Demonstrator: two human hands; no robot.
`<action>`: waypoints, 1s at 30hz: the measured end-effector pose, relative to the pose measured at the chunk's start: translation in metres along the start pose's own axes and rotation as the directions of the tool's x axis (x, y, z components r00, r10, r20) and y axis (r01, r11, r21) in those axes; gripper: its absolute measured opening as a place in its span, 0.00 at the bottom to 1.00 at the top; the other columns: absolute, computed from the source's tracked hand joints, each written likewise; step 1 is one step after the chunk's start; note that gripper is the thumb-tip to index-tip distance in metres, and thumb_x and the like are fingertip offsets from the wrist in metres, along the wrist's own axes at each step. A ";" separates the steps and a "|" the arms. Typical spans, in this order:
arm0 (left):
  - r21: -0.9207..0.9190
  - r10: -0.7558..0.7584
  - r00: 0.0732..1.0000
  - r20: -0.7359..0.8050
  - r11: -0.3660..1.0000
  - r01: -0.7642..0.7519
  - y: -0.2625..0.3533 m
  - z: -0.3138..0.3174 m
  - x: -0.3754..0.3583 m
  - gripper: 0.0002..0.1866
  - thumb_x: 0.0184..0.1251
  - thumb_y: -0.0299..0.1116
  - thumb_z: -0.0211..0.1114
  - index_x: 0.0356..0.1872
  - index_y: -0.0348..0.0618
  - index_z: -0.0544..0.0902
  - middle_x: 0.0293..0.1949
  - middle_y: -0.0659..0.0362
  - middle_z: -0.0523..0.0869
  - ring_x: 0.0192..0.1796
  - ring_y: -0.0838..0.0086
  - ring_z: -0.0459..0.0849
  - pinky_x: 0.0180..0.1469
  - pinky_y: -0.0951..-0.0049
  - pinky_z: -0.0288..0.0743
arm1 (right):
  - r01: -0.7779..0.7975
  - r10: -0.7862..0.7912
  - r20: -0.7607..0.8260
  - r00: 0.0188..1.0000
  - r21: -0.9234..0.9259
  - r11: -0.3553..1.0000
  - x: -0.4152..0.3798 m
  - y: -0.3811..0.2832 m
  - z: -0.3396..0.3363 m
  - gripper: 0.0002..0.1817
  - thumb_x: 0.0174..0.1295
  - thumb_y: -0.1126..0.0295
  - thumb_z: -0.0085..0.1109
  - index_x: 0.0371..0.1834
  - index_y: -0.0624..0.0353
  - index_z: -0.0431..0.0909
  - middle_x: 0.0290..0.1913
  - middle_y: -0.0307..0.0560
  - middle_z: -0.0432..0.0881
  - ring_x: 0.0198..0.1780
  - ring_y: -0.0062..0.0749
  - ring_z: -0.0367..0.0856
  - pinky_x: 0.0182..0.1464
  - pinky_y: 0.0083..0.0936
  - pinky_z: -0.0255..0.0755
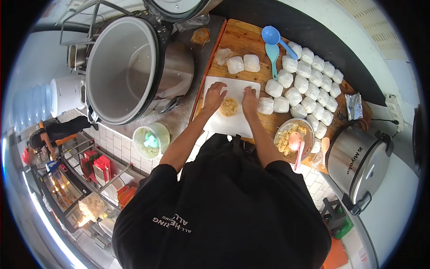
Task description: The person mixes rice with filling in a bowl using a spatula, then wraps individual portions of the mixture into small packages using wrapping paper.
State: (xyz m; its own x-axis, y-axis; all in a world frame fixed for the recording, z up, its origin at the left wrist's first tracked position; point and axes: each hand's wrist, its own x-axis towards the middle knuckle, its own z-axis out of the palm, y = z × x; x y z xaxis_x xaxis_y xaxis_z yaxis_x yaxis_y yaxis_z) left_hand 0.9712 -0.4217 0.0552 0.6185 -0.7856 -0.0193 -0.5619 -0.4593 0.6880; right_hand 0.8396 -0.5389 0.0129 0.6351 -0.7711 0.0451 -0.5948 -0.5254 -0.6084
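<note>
A white sheet of paper (244, 126) lies on the wooden table with a round, flat mound of yellowish rice (228, 107) on it. My left hand (215, 95) is at the sheet's upper left, fingers curled at the paper, left of the rice. To the right of the mound, my right hand (250, 101) touches the sheet near its right side, fingers bent. Whether either hand pinches the paper is too small to tell. Two white wrapped packets (235, 65) and a crumpled clear wrapper sit just beyond the sheet.
Many white packets (303, 69) cover the table's right side, near blue (271, 35) and teal (272, 53) scoops. A bowl of rice mix (284, 140) with a pink spoon is at right. Large cookers (121, 71) stand left and right (358, 157). Another person bends far left.
</note>
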 end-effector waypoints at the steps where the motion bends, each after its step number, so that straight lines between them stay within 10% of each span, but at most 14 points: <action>1: 0.003 0.006 1.000 0.004 1.000 -0.006 0.003 0.005 0.008 0.13 0.59 0.27 0.65 0.45 0.41 0.79 0.48 0.52 0.81 0.53 0.55 0.77 0.56 0.59 0.71 | -0.005 0.005 -0.005 1.000 0.002 1.000 -0.002 -0.001 -0.001 0.05 0.66 0.68 0.49 0.41 0.55 0.71 0.34 0.54 0.78 0.35 0.53 0.80 0.34 0.50 0.72; 9: 0.160 0.192 0.953 0.235 0.959 -0.233 0.007 0.032 0.042 0.17 0.56 0.28 0.67 0.48 0.43 0.78 0.47 0.53 0.80 0.52 0.57 0.79 0.53 0.61 0.73 | -0.118 0.138 0.215 0.967 -0.105 0.987 -0.002 -0.002 -0.010 0.07 0.69 0.63 0.47 0.43 0.51 0.65 0.26 0.52 0.83 0.28 0.52 0.82 0.30 0.48 0.74; 14: 0.095 0.122 0.925 0.360 0.981 -0.166 -0.003 0.036 0.053 0.13 0.56 0.27 0.66 0.43 0.43 0.78 0.43 0.53 0.80 0.45 0.54 0.80 0.47 0.61 0.75 | -0.011 0.014 -0.033 0.999 0.118 0.993 -0.017 0.009 0.009 0.07 0.66 0.64 0.52 0.42 0.50 0.68 0.32 0.48 0.83 0.28 0.52 0.82 0.31 0.47 0.74; 19: 0.235 0.280 0.874 0.397 0.890 -0.391 0.002 0.036 0.050 0.08 0.58 0.21 0.60 0.39 0.38 0.74 0.39 0.49 0.76 0.40 0.54 0.79 0.43 0.59 0.74 | -0.276 0.269 0.071 0.961 0.366 0.889 -0.009 0.002 -0.004 0.16 0.59 0.70 0.61 0.51 0.52 0.71 0.44 0.46 0.79 0.39 0.42 0.80 0.41 0.40 0.75; 22: 0.182 0.247 0.872 0.423 0.920 -0.348 -0.001 0.037 0.043 0.09 0.59 0.19 0.56 0.40 0.38 0.72 0.39 0.48 0.74 0.40 0.52 0.79 0.44 0.57 0.74 | -0.026 0.049 -0.212 0.976 0.106 0.994 0.002 -0.008 -0.018 0.26 0.57 0.71 0.63 0.60 0.52 0.68 0.47 0.44 0.76 0.48 0.39 0.75 0.46 0.38 0.74; 30: 0.002 0.158 0.919 0.361 0.986 -0.170 -0.005 0.040 0.047 0.13 0.64 0.24 0.56 0.50 0.38 0.70 0.39 0.46 0.77 0.38 0.49 0.81 0.40 0.55 0.75 | -0.036 0.038 -0.036 0.999 0.064 0.997 0.015 0.001 -0.004 0.11 0.55 0.71 0.63 0.42 0.52 0.81 0.40 0.40 0.80 0.43 0.40 0.76 0.44 0.35 0.73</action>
State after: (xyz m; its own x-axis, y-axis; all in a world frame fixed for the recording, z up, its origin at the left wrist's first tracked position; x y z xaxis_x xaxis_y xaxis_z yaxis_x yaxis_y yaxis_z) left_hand 0.9808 -0.4732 0.0217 0.2820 -0.9441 -0.1709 -0.6597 -0.3201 0.6799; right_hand 0.8469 -0.5520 0.0160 0.5935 -0.8033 0.0507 -0.5843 -0.4733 -0.6593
